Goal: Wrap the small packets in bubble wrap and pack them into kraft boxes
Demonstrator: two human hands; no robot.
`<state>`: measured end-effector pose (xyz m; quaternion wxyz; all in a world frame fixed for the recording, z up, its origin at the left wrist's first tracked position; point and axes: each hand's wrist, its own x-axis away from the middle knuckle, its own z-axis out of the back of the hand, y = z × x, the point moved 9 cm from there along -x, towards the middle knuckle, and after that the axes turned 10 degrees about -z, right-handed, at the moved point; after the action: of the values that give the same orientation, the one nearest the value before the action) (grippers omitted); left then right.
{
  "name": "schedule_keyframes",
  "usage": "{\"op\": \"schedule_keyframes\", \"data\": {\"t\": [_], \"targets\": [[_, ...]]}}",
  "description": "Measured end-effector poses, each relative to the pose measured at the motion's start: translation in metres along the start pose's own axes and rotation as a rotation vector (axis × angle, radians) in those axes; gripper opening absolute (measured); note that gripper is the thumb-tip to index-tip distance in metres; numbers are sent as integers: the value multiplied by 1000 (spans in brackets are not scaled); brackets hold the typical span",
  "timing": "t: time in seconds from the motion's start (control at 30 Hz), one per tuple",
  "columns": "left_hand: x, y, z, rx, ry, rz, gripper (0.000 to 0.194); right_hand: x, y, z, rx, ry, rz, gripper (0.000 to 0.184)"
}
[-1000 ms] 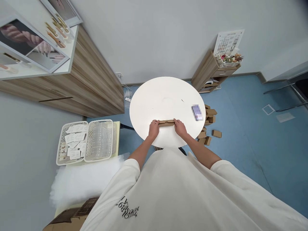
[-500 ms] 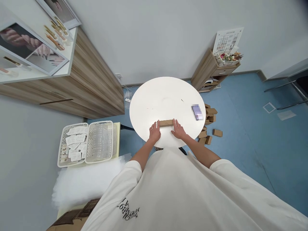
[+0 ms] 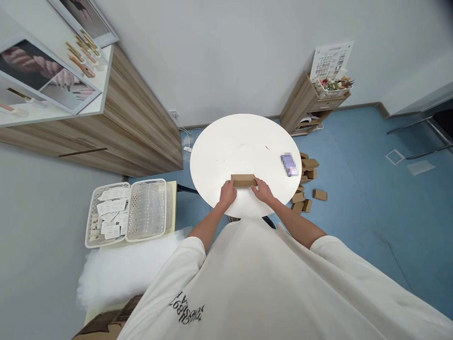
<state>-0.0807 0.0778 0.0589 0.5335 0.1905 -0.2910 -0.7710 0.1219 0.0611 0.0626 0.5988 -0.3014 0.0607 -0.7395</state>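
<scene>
A small brown cardboard box (image 3: 243,180) lies lengthwise across the near part of the round white table (image 3: 237,137). My left hand (image 3: 228,192) grips its left end, with the fingers bent around the edge. At the opposite end my right hand (image 3: 263,191) holds the box, thumb toward me and fingers at the corner. The fingertips are partly hidden behind the cardboard. A blurred purple item (image 3: 289,164) lies near the table's right edge.
Several small cardboard boxes (image 3: 309,164) are piled on the blue floor right of the table. On a side table at left sit two white baskets, one with paper packets (image 3: 111,206), one with clear plastic pieces (image 3: 146,208). A wooden cabinet (image 3: 141,118) stands behind.
The box has turned slightly, so a wider face of it shows. My fingers have shifted from lying along its ends to curling around them.
</scene>
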Motion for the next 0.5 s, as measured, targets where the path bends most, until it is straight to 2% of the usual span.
{"op": "schedule_keyframes", "data": {"t": [0.3,0.5], "targets": [[38,-23,-38,39,-125,12,54,16,24,-36,66,-133,-19,45],[42,-32,-39,43,-94,52,52,15,24,-38,92,-113,-30,44]]}}
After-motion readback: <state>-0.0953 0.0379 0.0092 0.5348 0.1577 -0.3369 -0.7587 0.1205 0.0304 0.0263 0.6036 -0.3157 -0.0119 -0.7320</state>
